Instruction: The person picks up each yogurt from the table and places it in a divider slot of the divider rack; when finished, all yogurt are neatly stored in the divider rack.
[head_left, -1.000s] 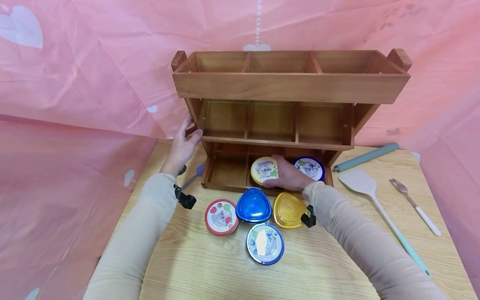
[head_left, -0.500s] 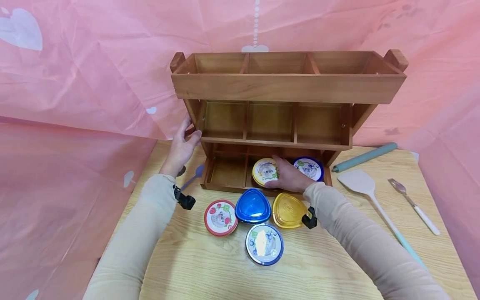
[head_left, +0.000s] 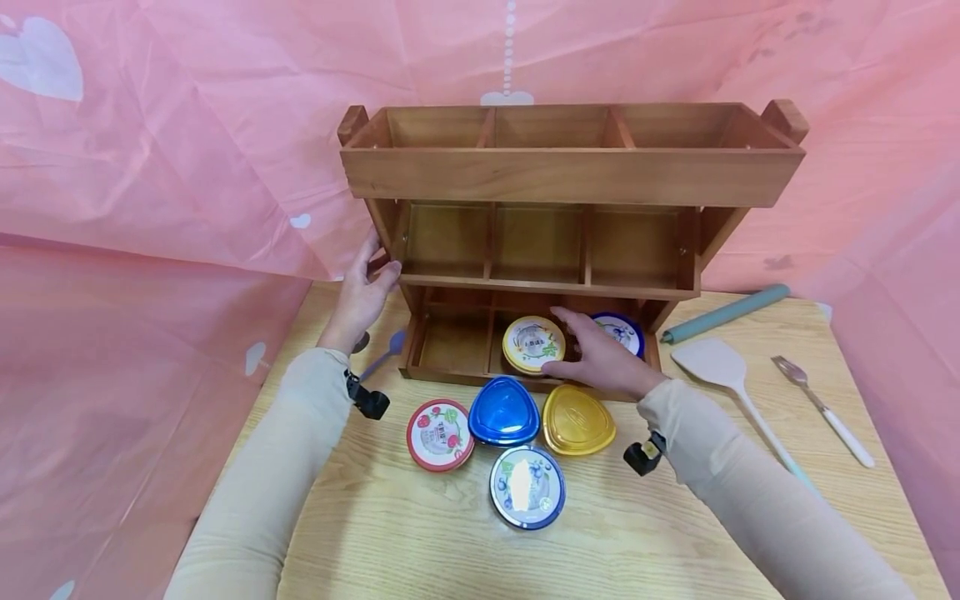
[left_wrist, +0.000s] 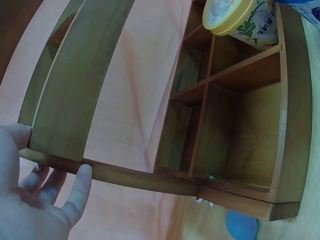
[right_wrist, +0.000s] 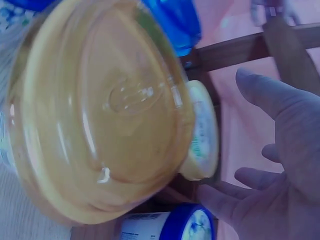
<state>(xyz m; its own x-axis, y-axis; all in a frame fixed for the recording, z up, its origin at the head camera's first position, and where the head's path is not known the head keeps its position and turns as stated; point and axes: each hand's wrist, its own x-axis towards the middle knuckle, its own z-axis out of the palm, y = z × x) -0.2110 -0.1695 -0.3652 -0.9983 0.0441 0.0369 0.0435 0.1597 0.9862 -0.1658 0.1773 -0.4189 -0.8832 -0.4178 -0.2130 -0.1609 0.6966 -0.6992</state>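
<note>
The right hand (head_left: 600, 354) parts from the yellow-rimmed tub (head_left: 533, 344) at the centre of the frame: in the preceding half second its thumb lies across the lid, whereas now the thumb and fingers stand wide apart, holding nothing, and the whole lid shows. Whether the thumb still brushes the rim cannot be told. The tub stands upright in the middle compartment of the lowest tier of the wooden rack (head_left: 570, 175); its placement there may be judged complete. A blue-rimmed tub (head_left: 622, 330), partly masked by the hand, occupies the compartment to its right. The left hand (head_left: 363, 296), unchanged, holds the rack's left side between thumb and fingers.

On the wood-grain table (head_left: 600, 542), lower centre, a red-rimmed tub (head_left: 440, 435), a triangular blue tub (head_left: 504, 410), a triangular amber tub (head_left: 577, 419) and a blueberry-print tub (head_left: 527, 487) lie grouped before the rack. Lower right are a teal rod (head_left: 725, 313), a pale turner (head_left: 711, 363) and a white-handled fork (head_left: 797, 371); a small blue spoon (head_left: 396, 342) lies near the left forearm. Pink cloth (head_left: 187, 150) with white hearts encloses the scene behind and at both sides.
</note>
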